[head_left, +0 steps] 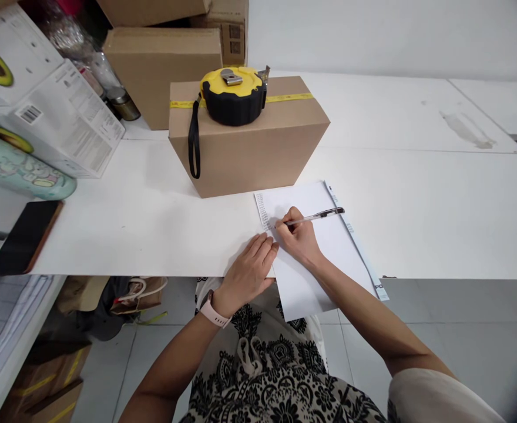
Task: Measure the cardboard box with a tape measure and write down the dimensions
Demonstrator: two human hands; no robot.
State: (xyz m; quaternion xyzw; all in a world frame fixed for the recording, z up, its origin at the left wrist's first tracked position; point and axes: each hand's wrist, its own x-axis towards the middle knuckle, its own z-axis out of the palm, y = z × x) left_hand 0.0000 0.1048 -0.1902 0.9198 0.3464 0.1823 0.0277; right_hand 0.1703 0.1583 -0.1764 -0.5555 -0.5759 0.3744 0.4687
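My right hand [297, 236] is closed around a pen [324, 214], its tip down at the left part of a white sheet of paper [324, 252]. A column of small handwriting runs down the sheet's left edge. My left hand [250, 267] lies flat with fingers stretched out, the fingertips at the paper's left edge by the table's front. The sheet hangs partly over that edge. Behind it stands a brown cardboard box [249, 158] sealed with yellow tape. On top of the box rests a yellow and black tape measure [234, 97] with a black wrist strap.
White boxes [69, 117] with avocado pictures and a pale green bottle [20, 167] stand at the left. A dark phone [24, 238] lies at the table's left end. More cardboard boxes [161, 73] are stacked behind. The white table [439, 217] extends to the right.
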